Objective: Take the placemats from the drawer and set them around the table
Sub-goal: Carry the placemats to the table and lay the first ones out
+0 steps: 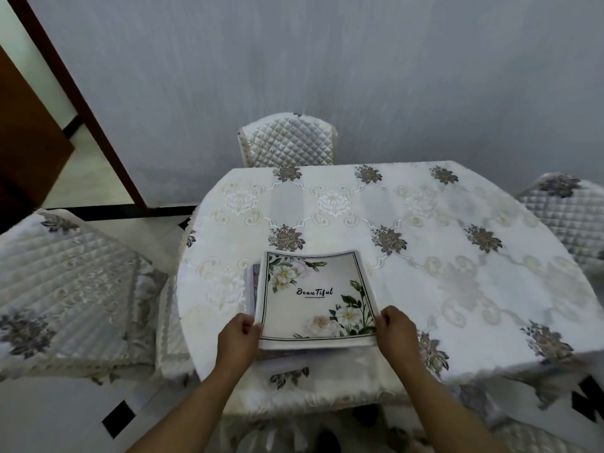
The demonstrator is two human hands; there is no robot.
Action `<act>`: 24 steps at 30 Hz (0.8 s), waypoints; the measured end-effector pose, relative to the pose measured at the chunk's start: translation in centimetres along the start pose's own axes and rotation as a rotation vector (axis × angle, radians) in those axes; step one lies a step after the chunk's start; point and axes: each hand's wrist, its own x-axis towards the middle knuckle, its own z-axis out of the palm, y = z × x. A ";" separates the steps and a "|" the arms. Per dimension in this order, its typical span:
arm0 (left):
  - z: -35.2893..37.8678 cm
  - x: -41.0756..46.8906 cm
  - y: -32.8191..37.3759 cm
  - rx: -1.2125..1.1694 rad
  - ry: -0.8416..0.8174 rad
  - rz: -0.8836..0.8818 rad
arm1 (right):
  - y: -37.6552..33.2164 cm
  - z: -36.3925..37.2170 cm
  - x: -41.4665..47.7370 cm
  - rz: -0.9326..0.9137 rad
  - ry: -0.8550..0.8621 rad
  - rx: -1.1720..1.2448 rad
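Both hands have a grip on the stack of placemats (315,300): the left hand (238,338) pinches the near left corner and the right hand (397,331) pinches the near right corner, with the fingers closed on the edges. The stack sits at the near side of the table (457,256), on the flowery tablecloth (333,204). The top mat is white with flowers and the word "Beautiful" on it. More mats peek out under it on the left and near edges, but how many there are cannot be told. No mat is laid out at a seat yet, so the setting part seems to be just starting. To do this step well, the person should lift only the top mat, keeping it flat, and let the others stay down. Then the mat should go in front of a seat, such as the quilted chair (287,140) at the far side, the chair on the left (65,289) or the chair on the right (568,210). Each mat should lie straight with the table edge and not hang over.
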 end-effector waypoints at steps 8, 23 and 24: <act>3.0 -4.3 8.8 -0.095 -0.026 0.151 | 4.8 -9.3 0.5 0.007 0.146 0.050; 23.0 -19.4 21.7 -0.104 0.104 0.177 | 25.1 -27.7 5.5 -0.148 0.143 0.128; 23.6 -20.4 22.7 -0.107 0.109 0.196 | 25.9 -28.7 5.8 -0.159 0.149 0.125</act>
